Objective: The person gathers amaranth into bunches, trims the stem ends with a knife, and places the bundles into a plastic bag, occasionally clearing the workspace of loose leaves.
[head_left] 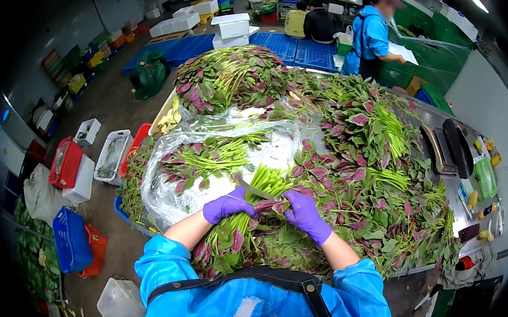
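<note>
My left hand [230, 207], in a purple glove, is closed round a bundle of leafy stems [269, 180], with the pale green stem ends pointing away from me. Across the bundle lies a curved knife blade [255, 189], running from beside my left hand toward my right. My right hand [306, 216], also gloved in purple, is closed at the blade's right end; its fingers hide the handle. Red-and-green leaves hang below both hands. Just beyond them, more cut stems [222, 156] rest on clear plastic [160, 193].
A large leafy heap [230, 77] stands at the back left, and loose bunches [368, 119] cover the right side. A black case [458, 148] lies at the far right. Crates [71, 240] stand on the left floor. A person in blue [371, 37] stands behind the table; two others sit farther back.
</note>
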{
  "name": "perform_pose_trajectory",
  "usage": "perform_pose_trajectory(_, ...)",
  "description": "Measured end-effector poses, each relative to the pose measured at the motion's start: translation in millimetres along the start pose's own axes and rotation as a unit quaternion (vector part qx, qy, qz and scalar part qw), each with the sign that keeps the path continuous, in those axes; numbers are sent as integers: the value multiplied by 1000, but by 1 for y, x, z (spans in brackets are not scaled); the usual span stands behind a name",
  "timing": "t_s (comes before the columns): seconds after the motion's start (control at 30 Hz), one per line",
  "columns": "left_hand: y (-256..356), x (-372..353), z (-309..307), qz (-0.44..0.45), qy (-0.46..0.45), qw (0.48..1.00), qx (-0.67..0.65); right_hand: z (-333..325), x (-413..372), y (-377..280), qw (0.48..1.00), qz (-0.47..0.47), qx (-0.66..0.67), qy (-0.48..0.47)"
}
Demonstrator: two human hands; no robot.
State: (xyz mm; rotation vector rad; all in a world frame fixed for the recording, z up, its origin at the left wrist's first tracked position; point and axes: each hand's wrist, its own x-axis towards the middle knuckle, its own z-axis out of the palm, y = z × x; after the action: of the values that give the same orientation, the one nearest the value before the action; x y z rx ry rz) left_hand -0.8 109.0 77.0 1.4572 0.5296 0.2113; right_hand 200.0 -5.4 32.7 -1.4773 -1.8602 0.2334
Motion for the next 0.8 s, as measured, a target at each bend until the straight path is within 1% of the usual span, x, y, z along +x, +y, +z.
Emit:
perform_pose_trajectory(0.07, 0, 2, 3, -62, -79, 994, -50, -2, 0, 1, 1000, -11, -25, -7)
perform_pose_trajectory(0.1, -1, 1, 7, -99, -122, 973, -169, -3, 0, 1, 999, -24, -45, -16)
perform_pose_trajectory(0.13, 3, 1, 8, -80, -130, 974, -169, -3, 0, 3, 998, -18, -57, -9)
perform_pose_trajectory(0.2, 0, 3, 11, -62, -134, 971, -189, 4, -8, 9, 999, 8, -35, -10)
perform_pose_trajectory(0.23, -4, 1, 8, -100, -124, 968, -195, 11, -14, 20, 998, 42, -41, -8)
perform_pose_trajectory(0.27, -8, -2, 4, -136, -111, 964, -201, 15, -27, 27, 998, 47, -47, -5)
perform_pose_trajectory(0.33, -10, -1, 0, -135, -131, 977, -104, 6, -37, 30, 994, 77, 53, -51)
perform_pose_trajectory(0.4, -19, 6, 1, -85, -130, 984, -92, 6, -38, 17, 994, 106, 18, -30)
perform_pose_trajectory(0.47, -9, 10, 13, -80, -139, 984, -78, 3, -26, 11, 996, 79, 30, 2)
perform_pose_trajectory(0.53, -6, 12, 20, -77, -144, 984, -64, 6, -23, 14, 994, 109, 22, -4)
perform_pose_trajectory(0.6, -7, 13, 16, -124, -143, 977, -97, 7, -27, 23, 993, 114, 20, -21)
perform_pose_trajectory(0.63, -6, 12, 15, -151, -147, 973, -96, 2, -36, 27, 984, 163, 28, -67)
perform_pose_trajectory(0.67, -10, 9, 12, -154, -149, 972, -96, 7, -56, 43, 983, 176, 22, -45)
perform_pose_trajectory(0.73, -13, 5, -6, -89, -83, 985, -126, 15, -96, 71, 980, 199, 18, -13)
perform_pose_trajectory(0.77, -7, 3, -15, -80, -61, 990, -103, 14, -111, 79, 976, 214, 27, -10)
perform_pose_trajectory(0.8, -6, 3, -19, -3, -12, 999, 49, 12, -117, 81, 972, 233, 42, 3)
